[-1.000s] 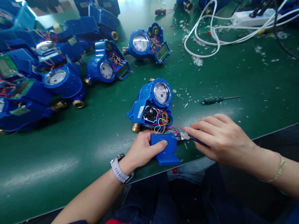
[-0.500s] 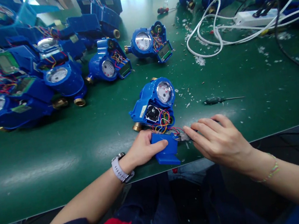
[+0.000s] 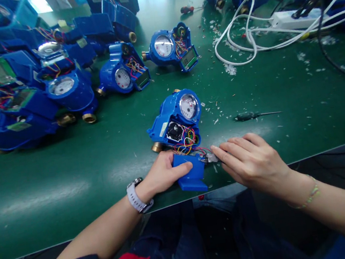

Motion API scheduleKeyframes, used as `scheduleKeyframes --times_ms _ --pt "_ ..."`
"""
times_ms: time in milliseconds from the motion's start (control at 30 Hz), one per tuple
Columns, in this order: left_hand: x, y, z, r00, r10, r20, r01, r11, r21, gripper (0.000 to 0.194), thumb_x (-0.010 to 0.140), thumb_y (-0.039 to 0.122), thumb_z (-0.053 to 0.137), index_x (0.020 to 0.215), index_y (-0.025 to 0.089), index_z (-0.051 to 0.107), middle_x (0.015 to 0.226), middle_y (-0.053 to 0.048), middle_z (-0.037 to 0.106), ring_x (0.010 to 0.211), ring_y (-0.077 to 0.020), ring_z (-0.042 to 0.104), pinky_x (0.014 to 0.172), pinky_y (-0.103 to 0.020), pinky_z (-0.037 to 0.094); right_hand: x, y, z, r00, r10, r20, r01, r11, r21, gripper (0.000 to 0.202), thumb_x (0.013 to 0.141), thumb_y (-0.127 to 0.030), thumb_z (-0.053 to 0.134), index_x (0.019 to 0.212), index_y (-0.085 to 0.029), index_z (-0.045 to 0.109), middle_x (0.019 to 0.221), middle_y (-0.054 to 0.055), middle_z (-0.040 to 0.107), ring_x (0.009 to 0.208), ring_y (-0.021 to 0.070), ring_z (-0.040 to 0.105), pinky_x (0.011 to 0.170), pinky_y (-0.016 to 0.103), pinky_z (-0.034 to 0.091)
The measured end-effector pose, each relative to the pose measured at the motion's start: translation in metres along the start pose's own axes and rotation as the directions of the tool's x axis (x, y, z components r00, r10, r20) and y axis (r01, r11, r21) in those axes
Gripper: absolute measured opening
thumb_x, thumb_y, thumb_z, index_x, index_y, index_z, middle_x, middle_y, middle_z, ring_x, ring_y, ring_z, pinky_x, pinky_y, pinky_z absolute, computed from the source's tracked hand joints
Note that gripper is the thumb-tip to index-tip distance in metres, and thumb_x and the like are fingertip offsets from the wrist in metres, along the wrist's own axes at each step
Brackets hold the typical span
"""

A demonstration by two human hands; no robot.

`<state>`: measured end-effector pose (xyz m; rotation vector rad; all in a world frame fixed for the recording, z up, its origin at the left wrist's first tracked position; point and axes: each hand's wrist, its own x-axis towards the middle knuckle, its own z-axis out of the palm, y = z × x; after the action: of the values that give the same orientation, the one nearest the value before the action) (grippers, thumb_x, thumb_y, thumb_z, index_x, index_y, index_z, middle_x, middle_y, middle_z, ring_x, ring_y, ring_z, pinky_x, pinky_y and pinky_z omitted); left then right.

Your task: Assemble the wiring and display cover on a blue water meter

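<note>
Near the table's front edge, my left hand (image 3: 165,171) grips a blue plastic cover (image 3: 189,178), thumb on top. My right hand (image 3: 251,161) is closed on small metal pliers (image 3: 211,158), whose jaws touch the cover's right edge by thin red wires. Just beyond lies an opened blue meter (image 3: 170,112) with a round dial, a black part inside and a bundle of coloured wires (image 3: 189,137) running toward the cover. The pliers' handles are hidden under my right hand.
On the green table (image 3: 113,147), a dark screwdriver (image 3: 248,116) lies to the right. Two opened meters (image 3: 122,74) stand behind, more are piled at the left. A white power strip (image 3: 298,18) with looped cable, a red screwdriver (image 3: 187,10) and white scraps lie at the back.
The view has shifted slightly, so the meters at the left appear a little further left. My hands keep their hold on the cover and the pliers with hardly any movement.
</note>
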<state>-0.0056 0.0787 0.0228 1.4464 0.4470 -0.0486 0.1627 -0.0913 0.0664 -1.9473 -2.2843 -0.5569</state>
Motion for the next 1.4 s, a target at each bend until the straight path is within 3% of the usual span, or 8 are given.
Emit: scheduleKeyframes --times_ms 200,333,533,700,833,967,1133,1400 --pt "0.0 0.003 0.005 0.999 0.024 0.037 -0.023 0.999 -0.036 0.029 0.073 0.041 0.063 0.075 0.013 0.057 0.071 -0.002 0.059 0.06 -0.0107 0.052 0.058 -0.024 0.047 0.002 0.003 0.002 0.999 0.02 -0.03 -0.018 0.998 0.063 0.019 0.092 -0.015 0.051 0.103 -0.01 0.066 0.078 0.006 0.067 0.067 0.0172 0.055 0.063 0.032 0.037" --pt "0.0 0.005 0.006 0.999 0.005 0.041 -0.003 0.999 -0.042 0.029 0.074 0.041 0.064 0.074 0.013 0.056 0.071 -0.003 0.06 0.06 -0.0113 0.054 0.059 -0.024 0.049 0.002 0.012 0.0 0.996 0.088 0.002 -0.087 0.983 0.163 0.019 0.092 -0.017 0.051 0.103 -0.011 0.066 0.087 0.007 0.069 0.072 0.0189 0.06 0.064 0.031 0.044" --pt "0.0 0.003 0.004 0.999 -0.025 0.025 0.027 0.994 -0.102 0.031 0.073 0.042 0.065 0.078 0.012 0.058 0.076 -0.004 0.064 0.063 -0.0116 0.057 0.062 -0.025 0.051 -0.007 0.025 -0.006 0.956 0.292 0.001 -0.259 0.845 0.469 0.017 0.092 -0.019 0.056 0.107 -0.016 0.064 0.1 0.006 0.07 0.086 0.0173 0.067 0.077 0.027 0.053" --pt "0.0 0.002 0.003 0.999 -0.037 0.013 0.038 0.994 -0.098 0.034 0.073 0.043 0.067 0.081 0.011 0.059 0.076 -0.004 0.065 0.063 -0.0116 0.058 0.061 -0.024 0.05 -0.018 0.025 -0.003 0.919 0.394 0.02 -0.339 0.761 0.553 0.016 0.091 -0.018 0.058 0.106 -0.017 0.064 0.097 0.004 0.07 0.083 0.0163 0.068 0.076 0.026 0.054" --pt "0.0 0.002 0.003 0.999 -0.033 0.009 0.034 0.995 -0.094 0.037 0.073 0.045 0.068 0.082 0.011 0.059 0.076 -0.005 0.064 0.063 -0.0114 0.058 0.06 -0.023 0.049 -0.026 0.028 0.005 0.912 0.41 0.029 -0.372 0.795 0.48 0.018 0.093 -0.023 0.058 0.108 -0.016 0.064 0.099 0.005 0.069 0.087 0.0182 0.067 0.077 0.029 0.053" --pt "-0.001 0.002 0.003 1.0 -0.018 0.01 0.019 0.996 -0.091 0.037 0.075 0.046 0.068 0.083 0.01 0.061 0.078 -0.006 0.065 0.064 -0.0116 0.058 0.06 -0.023 0.05 -0.034 0.035 0.021 0.906 0.424 0.021 -0.412 0.868 0.275 0.022 0.095 -0.031 0.054 0.108 -0.015 0.062 0.099 0.007 0.069 0.088 0.0225 0.067 0.072 0.033 0.052" --pt "-0.001 0.005 0.005 0.999 -0.026 0.023 0.029 0.992 -0.126 0.037 0.073 0.045 0.07 0.087 0.011 0.063 0.08 -0.006 0.068 0.063 -0.0117 0.06 0.06 -0.023 0.051 -0.042 0.042 0.044 0.845 0.534 0.018 -0.534 0.843 0.067 0.031 0.096 -0.045 0.048 0.097 -0.015 0.058 0.08 0.008 0.066 0.065 0.0222 0.062 0.051 0.03 0.039" --pt "-0.001 0.005 0.007 0.997 0.064 -0.039 -0.064 0.998 -0.019 0.036 0.074 0.04 0.072 0.096 0.012 0.067 0.092 -0.008 0.071 0.076 -0.0164 0.064 0.07 -0.03 0.054 -0.04 0.047 0.063 0.874 0.486 -0.009 -0.485 0.873 0.052 0.022 0.094 -0.037 0.054 0.088 -0.016 0.057 0.081 0.007 0.063 0.073 0.0226 0.059 0.062 0.031 0.042"
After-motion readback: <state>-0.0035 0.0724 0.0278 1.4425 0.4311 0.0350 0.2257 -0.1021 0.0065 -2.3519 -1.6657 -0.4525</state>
